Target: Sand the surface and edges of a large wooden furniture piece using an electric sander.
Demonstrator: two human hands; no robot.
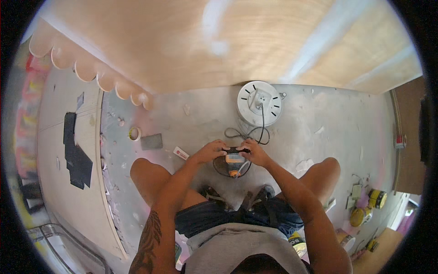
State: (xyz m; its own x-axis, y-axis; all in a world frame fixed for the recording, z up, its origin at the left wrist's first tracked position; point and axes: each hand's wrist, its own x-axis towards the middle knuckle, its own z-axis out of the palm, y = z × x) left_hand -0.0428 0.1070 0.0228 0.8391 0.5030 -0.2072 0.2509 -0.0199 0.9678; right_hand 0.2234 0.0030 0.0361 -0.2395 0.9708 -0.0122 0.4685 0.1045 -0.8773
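Between my bent knees is a small orange and dark-grey corded power tool (234, 160), which looks like an electric sander. My left hand (211, 151) and my right hand (256, 152) grip the black far end of it from either side, fingers curled and thumbs near each other. A dark cable loops round the tool. Beyond my hands stands a white round cable reel (247, 108) with a plug in its centre, its cord running down toward the tool. Close to my left hand lies a white card or packet (180, 153) with red print.
A grey rectangular pad (152, 142) and a tape roll (134, 134) lie on the dusty floor (200, 107). A pale board (86, 173) with black sheets is at left, scallop-edged panelling (107, 77) beyond. Yellow-black tubs (377, 199) stand at right. A tan wall (255, 45) rises ahead.
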